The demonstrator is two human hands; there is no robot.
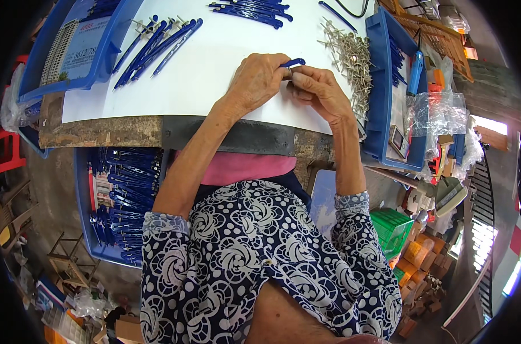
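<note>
Over the white sheet [209, 86], my left hand [257, 83] is closed, pinching a slender blue piece [295, 62] whose rounded end sticks out past the fingertips. My right hand [323, 94] meets it there, fingers curled and pressed together; what they hold is hidden. To the right of my hands lies a heap of small silvery metal pins [352, 60] with crosswise heads. Several blue pieces with metal pins fitted [157, 46] lie fanned out on the left. Another bunch of blue pieces [254, 11] rests at the far middle, and a single blue piece [336, 15] lies near the heap.
Blue trays stand at the left [65, 83] and right [380, 114] of the table, the right one holding blue pieces and a blue-handled tool [415, 71]. Below the table's wooden edge [105, 132], a blue bin [85, 212] is filled with blue pieces. A green crate [389, 229] stands lower right.
</note>
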